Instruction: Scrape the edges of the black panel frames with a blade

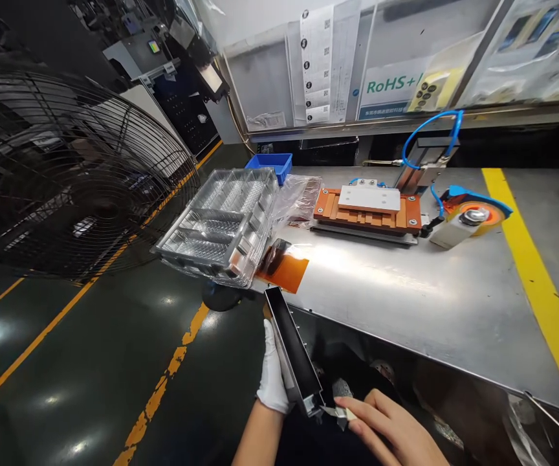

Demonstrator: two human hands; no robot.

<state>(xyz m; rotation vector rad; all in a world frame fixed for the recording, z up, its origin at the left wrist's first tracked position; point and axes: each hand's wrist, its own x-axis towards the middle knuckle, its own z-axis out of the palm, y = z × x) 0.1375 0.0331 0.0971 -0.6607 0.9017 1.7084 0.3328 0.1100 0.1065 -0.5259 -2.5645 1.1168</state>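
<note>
My left hand (272, 372), in a white glove, is closed around a long, narrow black box-shaped housing (295, 343) with an open top. The housing is tilted, its far end near the front edge of the metal workbench. In my bare right hand (389, 424), a small knife (330, 410) with a pale handle is pinched between thumb and fingers. Its pointed blade is at the near end of the housing; whether it touches cannot be made out. Crumpled greyish material (342, 391) shows beside the knife.
Stacked clear plastic trays (226, 220) overhang the left end of the workbench (381, 285). An orange sheet (286, 273) lies beside them. Farther back are a blue bin (284, 169), an orange-brown clamping fixture (367, 210) and a tape roll (476, 213). A large fan (80, 175) stands left.
</note>
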